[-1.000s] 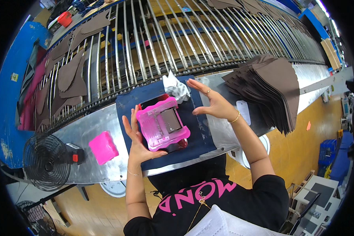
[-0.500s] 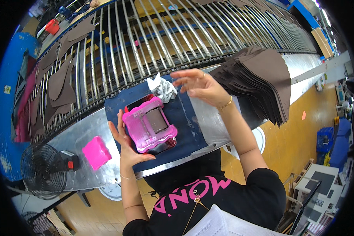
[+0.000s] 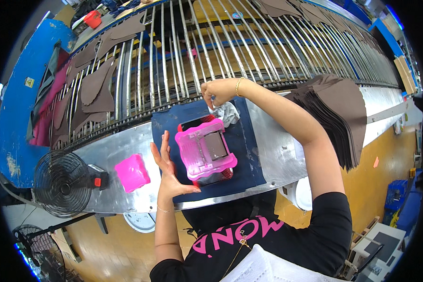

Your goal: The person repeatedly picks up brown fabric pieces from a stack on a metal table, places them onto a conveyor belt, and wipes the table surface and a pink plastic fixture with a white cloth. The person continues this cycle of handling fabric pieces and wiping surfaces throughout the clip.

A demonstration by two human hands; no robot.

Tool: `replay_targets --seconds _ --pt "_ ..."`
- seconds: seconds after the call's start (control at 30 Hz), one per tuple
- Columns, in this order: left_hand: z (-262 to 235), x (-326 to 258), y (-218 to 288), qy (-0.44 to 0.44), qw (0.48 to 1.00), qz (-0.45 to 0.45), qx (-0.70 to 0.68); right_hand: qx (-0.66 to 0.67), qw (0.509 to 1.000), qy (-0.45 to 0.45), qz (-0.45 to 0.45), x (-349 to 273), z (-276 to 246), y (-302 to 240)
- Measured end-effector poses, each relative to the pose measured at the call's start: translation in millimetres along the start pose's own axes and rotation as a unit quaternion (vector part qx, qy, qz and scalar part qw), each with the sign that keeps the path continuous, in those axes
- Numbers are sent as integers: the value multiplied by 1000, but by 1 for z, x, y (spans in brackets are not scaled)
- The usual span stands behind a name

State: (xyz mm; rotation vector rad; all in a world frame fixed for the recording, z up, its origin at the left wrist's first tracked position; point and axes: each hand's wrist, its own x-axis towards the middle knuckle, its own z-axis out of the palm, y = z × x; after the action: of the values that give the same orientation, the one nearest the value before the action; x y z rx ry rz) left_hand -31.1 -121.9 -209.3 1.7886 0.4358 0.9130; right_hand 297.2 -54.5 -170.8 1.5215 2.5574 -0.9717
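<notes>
A pink see-through plastic frame with wavy edges (image 3: 192, 152) lies on a dark blue sheet (image 3: 251, 164). Set into it is a grey-brown rectangular piece (image 3: 216, 144). My left hand (image 3: 168, 171) is open at the frame's left side, thumb and fingers spread around its near left corner with a small gap. Beyond the frame, my right hand (image 3: 216, 92) reaches over with bent fingers and pinches the edge of a crumpled white wad (image 3: 229, 115), cloth or paper. Under the frame, red and black parts (image 3: 223, 175) show only partly.
A wavy-edged pink piece (image 3: 132, 173) and a black fan (image 3: 63, 183) are on the metal table (image 3: 279, 155) at left. Stacked brown cut pieces (image 3: 336, 113) lie at right. Behind runs a rack of metal bars (image 3: 188, 61) carrying more brown pieces.
My right hand has gone from open above the wad's right side to its far left edge, fingers now closed on it. My left hand stays spread by the frame. The whole view has shifted.
</notes>
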Motion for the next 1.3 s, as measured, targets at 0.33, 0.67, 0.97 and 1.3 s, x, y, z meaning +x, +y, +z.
replay_targets --seconds 0.33,0.67,0.97,1.3 --pt "-6 1 3 -3 1000 -5 22 111 991 66 20 -19 9 -7" --pt "-6 0 6 8 1000 5 6 52 992 113 -11 -27 19 -21" --pt "-3 -1 9 19 1000 -7 2 36 988 148 -29 -31 30 -19" --pt "-4 -2 8 19 1000 -14 14 89 993 78 13 -45 11 -35"
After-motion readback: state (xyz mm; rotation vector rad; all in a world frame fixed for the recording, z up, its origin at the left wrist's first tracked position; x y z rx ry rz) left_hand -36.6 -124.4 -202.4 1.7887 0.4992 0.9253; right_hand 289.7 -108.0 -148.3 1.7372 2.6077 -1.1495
